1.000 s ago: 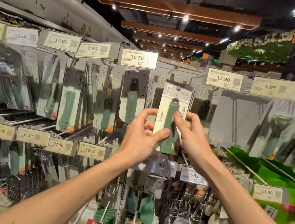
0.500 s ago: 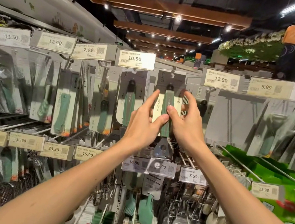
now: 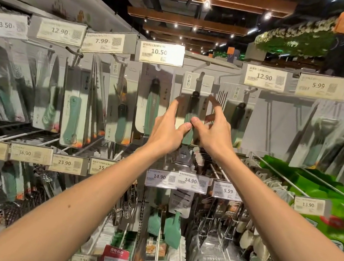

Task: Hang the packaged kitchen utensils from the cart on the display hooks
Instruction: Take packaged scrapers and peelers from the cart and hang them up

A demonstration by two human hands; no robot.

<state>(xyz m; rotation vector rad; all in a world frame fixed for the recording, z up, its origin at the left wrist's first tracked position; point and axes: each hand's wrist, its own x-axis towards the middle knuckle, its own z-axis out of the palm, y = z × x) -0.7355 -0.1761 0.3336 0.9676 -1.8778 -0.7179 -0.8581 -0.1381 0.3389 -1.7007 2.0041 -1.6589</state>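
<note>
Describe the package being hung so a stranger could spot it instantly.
On the top row of hooks, find the gap between the 10.50 price tag and the right-hand 12.90 tag. A grey card package with a green-handled utensil hangs there. Only it is pinched by the left hand and right hand.

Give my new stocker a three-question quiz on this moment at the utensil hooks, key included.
1. True or false: the card of the packaged utensil is threaded on a display hook.
2. The price tag just left of that hook reads: A 10.50, B 5.99, C 23.90.
3. Fill in: the left hand and right hand meet at their ____ on the package front.
Key: 1 true; 2 A; 3 thumbs.
</note>
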